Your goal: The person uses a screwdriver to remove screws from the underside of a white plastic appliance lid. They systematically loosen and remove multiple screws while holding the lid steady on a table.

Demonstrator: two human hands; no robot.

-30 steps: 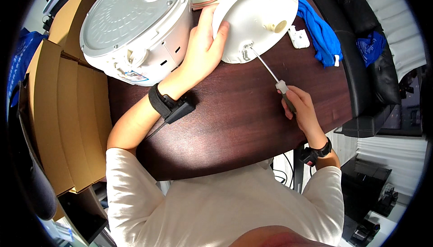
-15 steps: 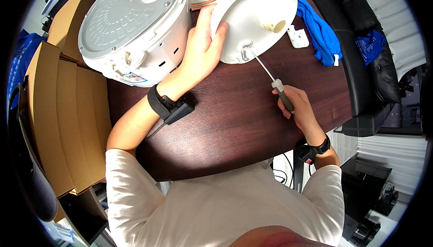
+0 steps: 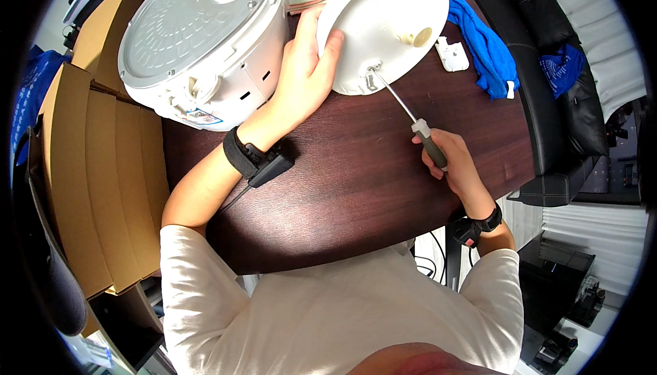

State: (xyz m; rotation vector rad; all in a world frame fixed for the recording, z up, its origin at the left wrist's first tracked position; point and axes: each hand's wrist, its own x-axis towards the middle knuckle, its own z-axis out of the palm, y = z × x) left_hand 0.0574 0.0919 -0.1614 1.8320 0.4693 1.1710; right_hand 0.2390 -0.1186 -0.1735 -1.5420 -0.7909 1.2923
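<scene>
The right hand (image 3: 457, 163) is nearest, fingers closed round the grey handle of a screwdriver (image 3: 410, 120). The shaft runs up and left from the hand, its tip resting at a bracket near the lower rim of the white lid (image 3: 383, 22). The lid stands tilted on the dark wooden table (image 3: 356, 176), underside facing the person. The left hand (image 3: 301, 77) lies against the lid's left edge, thumb pressed on its face and the other fingers wrapped behind the rim, gripping it. Just left of that hand sits the white cooker body (image 3: 198, 40), upside down. A blue cloth (image 3: 486, 40) lies right of the lid, a small white part (image 3: 453, 53) between them.
</scene>
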